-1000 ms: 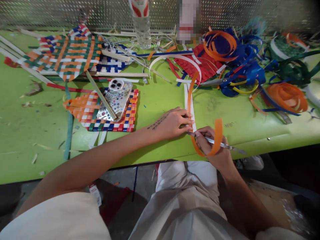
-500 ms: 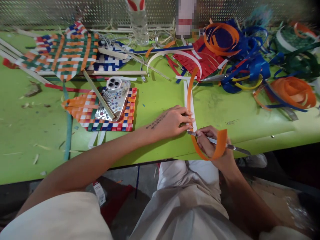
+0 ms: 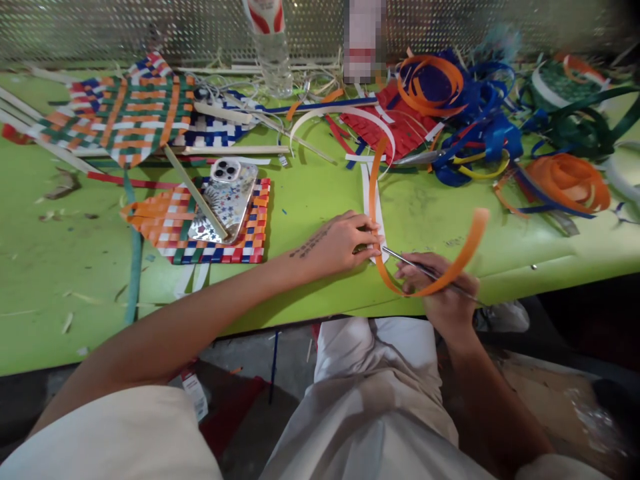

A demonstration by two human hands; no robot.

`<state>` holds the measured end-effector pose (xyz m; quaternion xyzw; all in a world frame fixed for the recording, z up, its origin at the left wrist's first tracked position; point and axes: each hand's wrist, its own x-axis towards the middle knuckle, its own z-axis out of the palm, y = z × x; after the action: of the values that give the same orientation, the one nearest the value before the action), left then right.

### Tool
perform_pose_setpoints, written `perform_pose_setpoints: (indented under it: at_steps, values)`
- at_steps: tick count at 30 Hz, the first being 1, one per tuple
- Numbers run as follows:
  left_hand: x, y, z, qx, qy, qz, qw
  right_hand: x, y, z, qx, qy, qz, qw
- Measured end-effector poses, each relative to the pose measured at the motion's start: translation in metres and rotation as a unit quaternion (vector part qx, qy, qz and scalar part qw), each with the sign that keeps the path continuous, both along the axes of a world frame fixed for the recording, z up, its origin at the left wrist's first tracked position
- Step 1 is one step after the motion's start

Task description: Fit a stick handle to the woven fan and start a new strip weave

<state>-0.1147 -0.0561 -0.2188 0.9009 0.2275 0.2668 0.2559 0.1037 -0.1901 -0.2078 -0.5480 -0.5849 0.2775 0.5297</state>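
Note:
My left hand (image 3: 350, 240) lies on the green table with its fingertips pressed on an orange plastic strip (image 3: 373, 193), over white strips (image 3: 365, 189). In my right hand (image 3: 445, 293) is a slim metal tool (image 3: 411, 260), narrow and pointed; its exact kind is unclear. The tip sits close to my left fingertips, beside the orange strip. That strip's loose end curls up in front of my right hand, partly covering the fingers.
To the left, a phone (image 3: 230, 200) and a flat stick (image 3: 193, 190) rest on a woven multicolour piece (image 3: 260, 227). Behind are another woven piece (image 3: 145, 113) and a water bottle (image 3: 274, 60). Coiled orange strips (image 3: 570, 183) and blue strips (image 3: 505, 143) lie at the right.
The loose end of the orange strip has swung up and to the right. The metal tool has turned, its tip rising slightly beside my left fingertips. My left hand stays on the strip.

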Motion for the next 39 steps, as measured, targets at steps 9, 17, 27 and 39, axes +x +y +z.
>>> perform_pose_setpoints:
  at_steps: [9, 17, 27, 39]
  values:
    - [0.001, 0.004, -0.002, -0.005, -0.012, -0.011, 1.000, 0.005, -0.011, 0.031, 0.072, -0.246, 0.161, 0.953]
    - [0.001, 0.003, 0.002, -0.003, -0.007, -0.009, 1.000, 0.015, -0.010, 0.012, 0.082, -0.235, 0.212, 0.945]
    - [0.001, 0.003, 0.004, -0.015, 0.007, -0.004, 1.000, 0.018, -0.001, 0.014, 0.101, -0.302, 0.250, 0.914]
    - [-0.002, 0.008, 0.007, 0.001, 0.019, -0.031, 0.999, 0.019, 0.019, 0.019, 0.171, -0.374, 0.288, 0.865]
